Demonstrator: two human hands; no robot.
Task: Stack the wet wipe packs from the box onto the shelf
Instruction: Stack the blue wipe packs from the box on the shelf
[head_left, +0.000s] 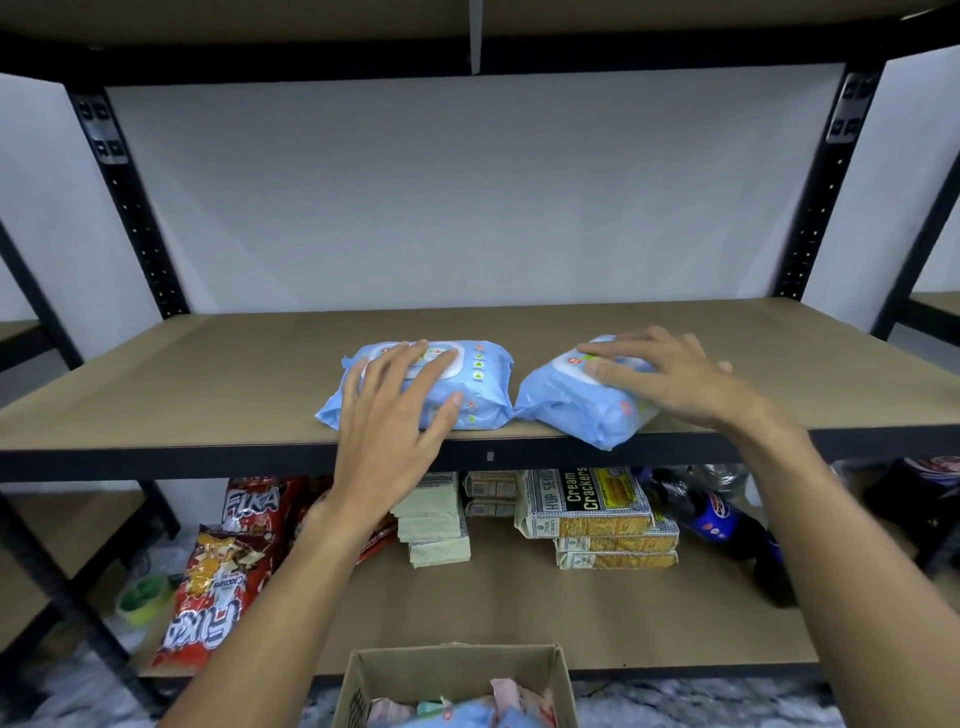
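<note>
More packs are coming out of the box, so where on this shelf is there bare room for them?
The shelf board is bare left of the left pack to the upright, right of the right pack to the other upright, and behind both to the wall. The front centre is crowded: the packs touch there, under the left hand and right hand.

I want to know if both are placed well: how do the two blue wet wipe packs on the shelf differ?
The left pack lies flat and square to the shelf front, fully on the board. The right pack is turned at an angle, and its near corner hangs over the front edge. The left hand rests on the left pack, the right hand on the right. Both are blue with white lids.
</note>
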